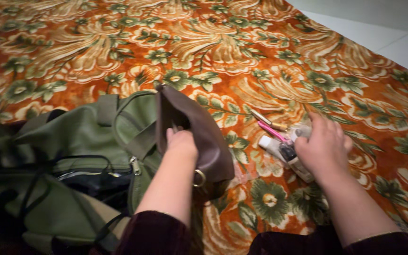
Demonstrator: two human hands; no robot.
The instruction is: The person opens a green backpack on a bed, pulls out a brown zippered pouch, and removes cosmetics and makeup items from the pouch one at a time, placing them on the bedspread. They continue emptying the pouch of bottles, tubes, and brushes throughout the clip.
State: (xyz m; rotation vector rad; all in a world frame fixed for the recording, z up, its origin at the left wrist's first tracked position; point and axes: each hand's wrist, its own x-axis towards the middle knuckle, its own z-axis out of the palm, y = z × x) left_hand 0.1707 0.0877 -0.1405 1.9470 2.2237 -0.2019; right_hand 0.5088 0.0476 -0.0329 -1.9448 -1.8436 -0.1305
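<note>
Left hand: the left hand (pixel 181 144) grips the brown pouch (pixel 199 137) by its upper edge, fingers tucked inside the mouth, holding it upright
Right hand: the right hand (pixel 323 146) is curled over a cluster of small toiletry items (pixel 284 148), fingers closing on them; how firm the grasp is, I cannot tell
Step in hand: it looks like a gathering step, one hand keeping the pouch open while the other collects the loose bits
Next move calls for: by my reckoning, a secure pinch on the small pieces and a short carry across towards the left hand, with the pouch mouth kept wide
Pouch: dark brown, soft and leathery, a metal ring (pixel 199 178) hanging just below the left wrist
Items: a white tube and a pale little bottle under the right palm, a pink pen (pixel 271 130) and a gold stick (pixel 266 120) just beyond the fingertips
Beside the left hand: a green bag (pixel 79 141), unzipped, touching the pouch
Underneath: an orange floral blanket (pixel 223 47)
</note>
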